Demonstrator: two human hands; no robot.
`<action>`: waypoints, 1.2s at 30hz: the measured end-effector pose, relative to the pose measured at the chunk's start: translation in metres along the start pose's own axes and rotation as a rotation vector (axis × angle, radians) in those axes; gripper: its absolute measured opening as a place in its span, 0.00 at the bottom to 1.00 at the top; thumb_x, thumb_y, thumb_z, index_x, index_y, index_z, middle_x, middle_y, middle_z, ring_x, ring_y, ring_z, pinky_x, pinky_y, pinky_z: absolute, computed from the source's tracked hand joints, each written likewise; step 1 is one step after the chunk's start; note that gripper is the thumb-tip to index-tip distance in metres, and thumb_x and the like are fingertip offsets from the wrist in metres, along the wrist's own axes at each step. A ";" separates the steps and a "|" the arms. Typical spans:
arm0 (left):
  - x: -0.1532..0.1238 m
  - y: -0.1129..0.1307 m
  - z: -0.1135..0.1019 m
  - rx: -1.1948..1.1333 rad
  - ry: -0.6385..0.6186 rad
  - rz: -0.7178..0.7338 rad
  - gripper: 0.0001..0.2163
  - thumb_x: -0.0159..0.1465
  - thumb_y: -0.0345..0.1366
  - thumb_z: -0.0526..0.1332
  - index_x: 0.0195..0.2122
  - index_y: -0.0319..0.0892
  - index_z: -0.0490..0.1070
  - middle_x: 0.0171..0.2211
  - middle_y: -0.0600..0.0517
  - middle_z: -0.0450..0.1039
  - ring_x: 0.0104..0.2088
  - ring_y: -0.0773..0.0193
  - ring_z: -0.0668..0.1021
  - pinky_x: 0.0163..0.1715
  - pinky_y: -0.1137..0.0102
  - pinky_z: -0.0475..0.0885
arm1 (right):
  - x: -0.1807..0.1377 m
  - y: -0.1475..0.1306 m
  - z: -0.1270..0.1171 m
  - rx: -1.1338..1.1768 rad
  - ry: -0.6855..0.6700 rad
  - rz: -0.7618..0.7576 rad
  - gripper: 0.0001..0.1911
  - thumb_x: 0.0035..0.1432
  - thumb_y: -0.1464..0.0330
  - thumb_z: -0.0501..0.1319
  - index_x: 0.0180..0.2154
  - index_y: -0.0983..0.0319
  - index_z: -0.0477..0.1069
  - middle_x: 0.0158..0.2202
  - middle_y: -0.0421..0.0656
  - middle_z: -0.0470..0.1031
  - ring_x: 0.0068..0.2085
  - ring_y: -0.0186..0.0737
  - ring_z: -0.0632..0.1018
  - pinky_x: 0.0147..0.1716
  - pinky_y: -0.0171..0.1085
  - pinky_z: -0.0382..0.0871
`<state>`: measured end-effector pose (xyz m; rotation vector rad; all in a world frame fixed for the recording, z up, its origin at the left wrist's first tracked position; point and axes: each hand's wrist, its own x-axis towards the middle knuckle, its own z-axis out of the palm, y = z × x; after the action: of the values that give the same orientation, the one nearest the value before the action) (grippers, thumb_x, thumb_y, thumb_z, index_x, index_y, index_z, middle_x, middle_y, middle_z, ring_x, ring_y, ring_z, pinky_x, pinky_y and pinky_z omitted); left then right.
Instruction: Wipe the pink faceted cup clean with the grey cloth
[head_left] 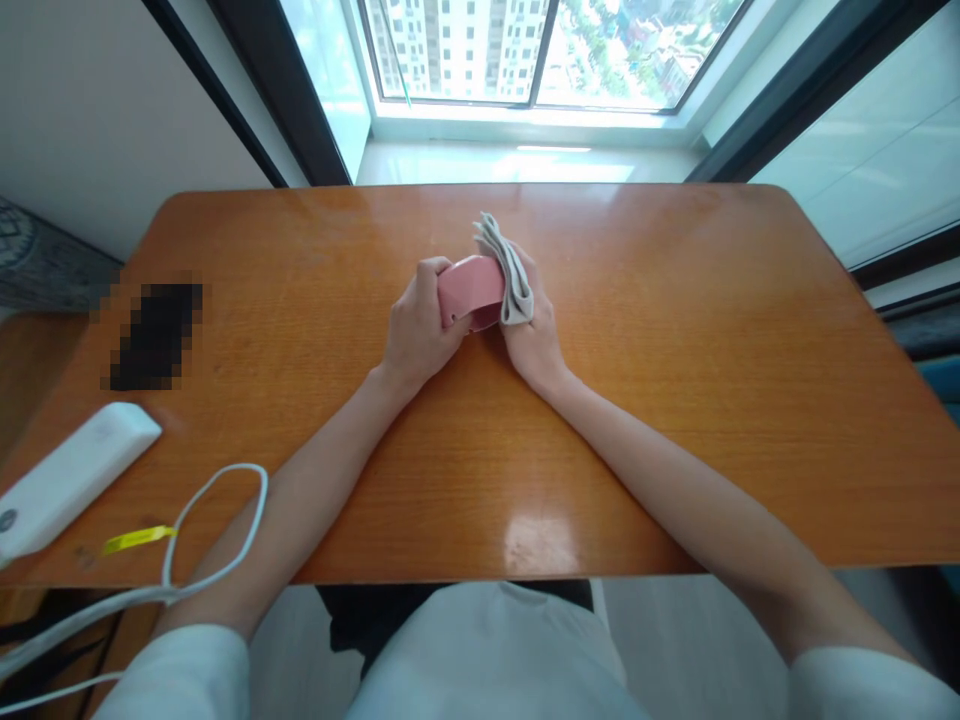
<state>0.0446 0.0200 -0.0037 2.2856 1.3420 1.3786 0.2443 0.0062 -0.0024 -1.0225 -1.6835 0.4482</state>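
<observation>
A small pink plastic object [472, 285] with a smooth, curved top is held above the wooden table; its exact kind I cannot make out. Wrapped around its left end are the fingers and thumb of my left hand [424, 320]. My right hand [536, 335] is closed on a folded light-grey cloth [511, 275], which rests against the right end of the pink object. The cloth's upper edge sticks up in loose folds. Most of my right fingers are hidden behind the cloth.
Both hands are over the wooden table [675, 400]. On its left lie a white oblong device [79, 480], a pixelated dark item [154, 335] and a white cable [259, 510] with a yellow tag [139, 539], looping by my left forearm. A window [536, 50] stands beyond the far edge.
</observation>
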 end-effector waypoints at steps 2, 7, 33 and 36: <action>0.000 0.000 -0.001 -0.003 -0.011 -0.011 0.27 0.74 0.60 0.67 0.61 0.47 0.65 0.52 0.44 0.81 0.49 0.49 0.86 0.46 0.56 0.81 | -0.001 0.000 0.000 0.000 -0.008 0.019 0.32 0.80 0.55 0.53 0.79 0.50 0.58 0.77 0.48 0.73 0.75 0.52 0.76 0.77 0.62 0.72; -0.002 -0.001 -0.006 -0.053 -0.081 -0.039 0.21 0.78 0.59 0.61 0.60 0.50 0.63 0.50 0.45 0.82 0.46 0.46 0.88 0.43 0.52 0.82 | -0.011 -0.029 -0.002 -0.168 -0.086 -0.261 0.31 0.77 0.56 0.59 0.77 0.39 0.64 0.83 0.37 0.62 0.85 0.62 0.60 0.85 0.71 0.52; 0.001 -0.003 -0.002 -0.026 -0.016 0.002 0.25 0.76 0.60 0.64 0.62 0.47 0.65 0.54 0.43 0.82 0.50 0.49 0.86 0.47 0.56 0.81 | -0.001 -0.004 -0.002 -0.092 -0.013 -0.063 0.33 0.79 0.56 0.53 0.80 0.49 0.56 0.78 0.48 0.71 0.77 0.53 0.74 0.78 0.65 0.71; -0.001 -0.007 -0.001 -0.044 0.001 0.014 0.24 0.78 0.61 0.61 0.59 0.48 0.65 0.50 0.44 0.82 0.44 0.50 0.86 0.42 0.55 0.81 | -0.006 -0.016 -0.004 -0.174 -0.031 -0.171 0.36 0.76 0.60 0.57 0.81 0.46 0.56 0.82 0.45 0.64 0.82 0.56 0.66 0.81 0.68 0.65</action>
<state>0.0394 0.0230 -0.0071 2.2705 1.2857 1.3989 0.2415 -0.0085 0.0068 -0.9904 -1.8453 0.2098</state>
